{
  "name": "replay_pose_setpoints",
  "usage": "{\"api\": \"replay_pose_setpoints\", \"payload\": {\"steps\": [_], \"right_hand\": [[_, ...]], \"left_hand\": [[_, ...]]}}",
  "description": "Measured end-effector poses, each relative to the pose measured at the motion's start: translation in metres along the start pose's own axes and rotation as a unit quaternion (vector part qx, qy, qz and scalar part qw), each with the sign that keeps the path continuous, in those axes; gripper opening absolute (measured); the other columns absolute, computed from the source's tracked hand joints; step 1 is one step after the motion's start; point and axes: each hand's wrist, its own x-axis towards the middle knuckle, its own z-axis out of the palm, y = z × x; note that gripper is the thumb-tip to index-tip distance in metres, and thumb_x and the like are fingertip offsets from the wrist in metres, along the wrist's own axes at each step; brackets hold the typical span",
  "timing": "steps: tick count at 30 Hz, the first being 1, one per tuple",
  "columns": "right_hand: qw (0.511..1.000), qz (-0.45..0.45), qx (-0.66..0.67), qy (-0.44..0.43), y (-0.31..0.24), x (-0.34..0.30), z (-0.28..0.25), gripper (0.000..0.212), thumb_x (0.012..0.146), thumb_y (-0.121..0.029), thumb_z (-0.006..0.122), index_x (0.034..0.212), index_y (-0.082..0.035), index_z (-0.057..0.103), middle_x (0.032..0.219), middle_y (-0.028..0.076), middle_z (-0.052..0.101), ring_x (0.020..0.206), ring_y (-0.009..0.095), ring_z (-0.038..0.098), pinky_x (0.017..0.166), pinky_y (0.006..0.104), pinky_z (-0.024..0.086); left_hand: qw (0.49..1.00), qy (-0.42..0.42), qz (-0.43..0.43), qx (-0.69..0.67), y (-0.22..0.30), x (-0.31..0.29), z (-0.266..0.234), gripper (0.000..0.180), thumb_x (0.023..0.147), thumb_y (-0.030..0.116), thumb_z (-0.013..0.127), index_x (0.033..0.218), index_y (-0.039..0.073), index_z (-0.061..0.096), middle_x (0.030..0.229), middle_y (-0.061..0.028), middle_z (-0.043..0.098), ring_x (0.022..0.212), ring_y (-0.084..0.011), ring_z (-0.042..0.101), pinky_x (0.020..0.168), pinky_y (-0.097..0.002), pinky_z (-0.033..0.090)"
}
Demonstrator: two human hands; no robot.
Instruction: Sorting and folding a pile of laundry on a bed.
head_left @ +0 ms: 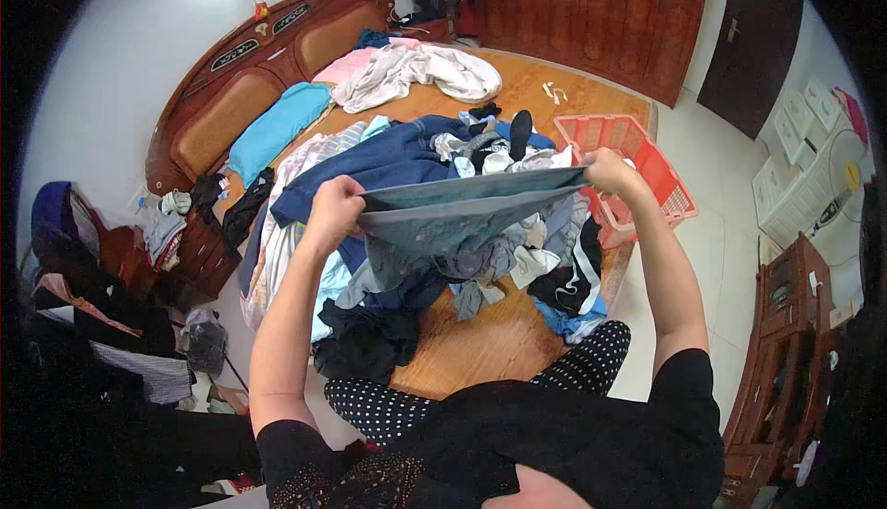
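Note:
Between my two hands a grey-blue garment (pixel 443 224) is stretched wide over the pile of clothes. Its upper edge is pulled taut and shows two layers; the lower part hangs loose and blends into the heap, and its exact kind is unclear. My left hand (pixel 336 209) pinches one end of that edge, while my right hand (pixel 612 175) grips the other end, close to the red plastic basket (pixel 670 197). Underneath and behind lies the mixed clothes pile, with a dark blue garment (pixel 370 175), a black garment (pixel 370 333) and several lighter pieces.
The pile lies on a wooden bed surface (pixel 462 352) with a carved headboard (pixel 277 52). A blue pillow (pixel 282 126) and a white blanket (pixel 416 77) rest toward the headboard. At left stands a nightstand (pixel 197 255) with clothes on it; at right, a wooden cabinet (pixel 771 361).

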Motion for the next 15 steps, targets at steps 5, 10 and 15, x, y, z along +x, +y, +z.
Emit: {"api": "replay_pose_setpoints", "payload": {"steps": [5,10,15], "right_hand": [[0.990,0.011,0.134,-0.048,-0.009,-0.005,-0.010,0.026,0.068,-0.005,0.051,0.089,0.000,0.064,0.061,0.006,0.057,0.050,0.015,0.054,0.044,0.0287,0.045],[0.951,-0.052,0.287,-0.104,-0.016,-0.008,-0.017,0.042,0.068,0.002,0.045,0.106,-0.004,0.062,0.072,0.002,0.060,0.044,0.005,0.045,0.036,0.0198,0.036],[0.913,-0.055,0.384,-0.129,-0.010,-0.003,-0.016,0.035,0.070,0.001,0.046,0.101,0.003,0.062,0.073,0.005,0.059,0.047,0.007,0.048,0.042,0.0194,0.042]], "left_hand": [[0.998,0.031,-0.058,0.022,0.015,-0.001,-0.003,0.022,0.071,-0.002,0.042,0.087,-0.004,0.057,0.067,-0.0110,0.057,0.044,-0.0180,0.054,0.034,-0.0314,0.044],[0.983,-0.087,-0.086,-0.138,0.031,-0.006,-0.017,0.025,0.072,-0.002,0.039,0.092,-0.004,0.054,0.069,-0.0124,0.057,0.045,-0.0177,0.056,0.039,-0.0308,0.050],[0.967,-0.093,-0.103,-0.212,0.027,-0.007,-0.023,0.019,0.076,0.003,0.043,0.091,-0.002,0.052,0.069,-0.0115,0.057,0.046,-0.0185,0.057,0.042,-0.0279,0.051]]}}
